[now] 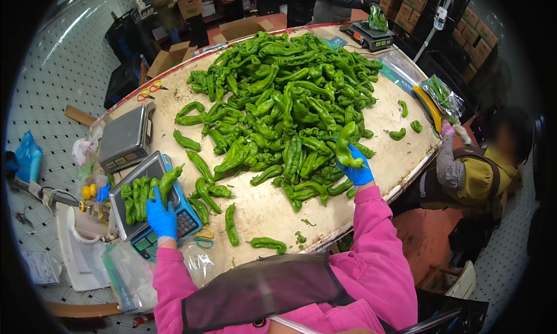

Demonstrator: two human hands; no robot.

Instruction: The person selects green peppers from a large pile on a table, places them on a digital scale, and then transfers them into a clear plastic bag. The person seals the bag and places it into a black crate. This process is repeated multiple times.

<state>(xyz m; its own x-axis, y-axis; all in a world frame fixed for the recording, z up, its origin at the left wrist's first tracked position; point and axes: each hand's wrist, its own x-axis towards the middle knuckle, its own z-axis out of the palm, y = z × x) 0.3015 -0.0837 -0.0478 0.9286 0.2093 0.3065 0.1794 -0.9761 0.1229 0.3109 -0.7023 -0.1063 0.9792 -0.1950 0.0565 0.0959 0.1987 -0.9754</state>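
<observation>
My left hand (161,218), in a blue glove, is over the pan of a blue digital scale (185,212). Its fingers close around the lower end of a green pepper (170,181). Beside that pepper, several more green peppers (138,199) lie in a row on the pan. In my blue-gloved right hand (359,168) is a curved green pepper (347,144), raised at the near right edge of a large heap of green peppers (283,103). Loose peppers (232,225) lie on the pale tabletop (256,216) between my hands.
A second scale (124,133) stands behind the blue one. Scissors (150,90) lie at the left edge; another pair (204,237) is beside the blue scale. Plastic bags (130,277) lie near my left forearm. At right, a person (470,173) handles a bagged pack (441,94) near a yellow device (428,107).
</observation>
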